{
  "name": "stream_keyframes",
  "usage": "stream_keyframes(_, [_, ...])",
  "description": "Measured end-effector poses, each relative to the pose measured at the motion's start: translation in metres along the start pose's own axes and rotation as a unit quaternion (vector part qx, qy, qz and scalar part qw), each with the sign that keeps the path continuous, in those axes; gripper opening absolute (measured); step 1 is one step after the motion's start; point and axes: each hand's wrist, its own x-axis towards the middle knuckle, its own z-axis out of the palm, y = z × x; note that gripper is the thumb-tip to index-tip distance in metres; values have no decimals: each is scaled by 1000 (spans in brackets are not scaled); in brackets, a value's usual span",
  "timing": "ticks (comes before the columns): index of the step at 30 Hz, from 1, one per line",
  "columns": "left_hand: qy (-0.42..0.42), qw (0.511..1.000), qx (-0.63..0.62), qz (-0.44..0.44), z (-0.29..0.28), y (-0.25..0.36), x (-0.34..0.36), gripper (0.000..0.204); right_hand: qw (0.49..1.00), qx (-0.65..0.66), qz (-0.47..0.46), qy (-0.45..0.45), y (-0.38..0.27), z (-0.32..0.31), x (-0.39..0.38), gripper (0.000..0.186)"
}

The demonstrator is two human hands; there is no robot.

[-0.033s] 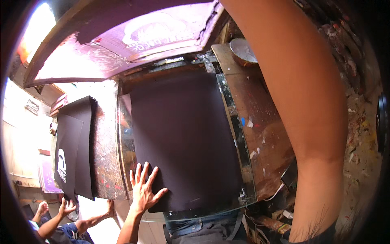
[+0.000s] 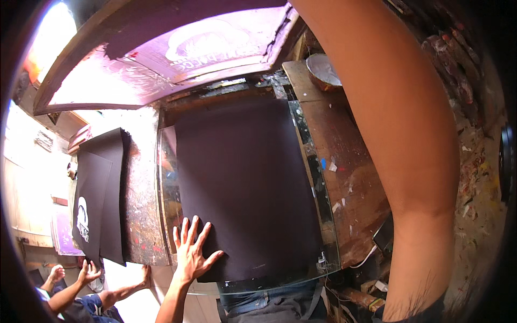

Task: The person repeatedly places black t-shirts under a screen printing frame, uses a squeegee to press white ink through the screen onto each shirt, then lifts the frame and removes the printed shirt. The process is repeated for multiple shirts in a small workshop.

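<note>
So the room's pretty cramped and cluttered, blown-out bright over to the left of the hands, and way past the right arm (image 2: 409,134) it's all paint smears and grime. The surface (image 2: 358,177) fills the middle, a brown board right of the left hand with splatter all over it, plus a see-through edge closest to the body. Beyond the hand a big framed screen (image 2: 177,59) is tilted up, purplish, with a pale design in it, and it's not lying on anything black. Another person (image 2: 81,304) sits low down, left of the hand. The black sheet (image 2: 245,183) lies flat on the surface, mostly ahead and to the right of the left hand, and I can't spot any white mark on it, so I'd call this one still undone. Further left there's a pile of black sheets (image 2: 99,191), and one up top already has a white print (image 2: 82,218), so at least that one looks done; can't tell about those underneath. The left hand (image 2: 191,255) is spread out flat on the sheet's near left corner, not gripping. The right hand is out of frame, so no clue what it's doing. Smaller stuff: a bowl (image 2: 323,70) beside that arm, and a tiny blue scrap (image 2: 323,163).
</note>
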Motion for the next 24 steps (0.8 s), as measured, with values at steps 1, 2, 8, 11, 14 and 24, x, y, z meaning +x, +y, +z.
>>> stream_keyframes(1, [-5, 1000, -6, -8, -1, -1, 0, 87, 999, 23, 18, -20, -2, -1, 1, 56])
stream_keyframes(2, [-6, 1000, -8, -11, -2, 0, 0, 86, 997, 46, 36, -40, -1, -3, -2, 56])
stream_keyframes(8, [0, 1000, -5, -12, -3, 1, -2, 86, 974, 171, 141, 36, -23, -2, -25, 60])
stream_keyframes(11, [17, 1000, -18, -8, -4, 2, -5, 85, 955, 206, 208, -42, -38, -33, -44, 62])
stream_keyframes(14, [16, 999, -28, -9, -2, 2, -7, 86, 958, 173, 226, -30, -41, -22, -46, 61])
stream_keyframes(24, [331, 772, -539, -62, -101, 33, 32, 79, 979, 0, 171, 110, -167, -32, -180, 52])
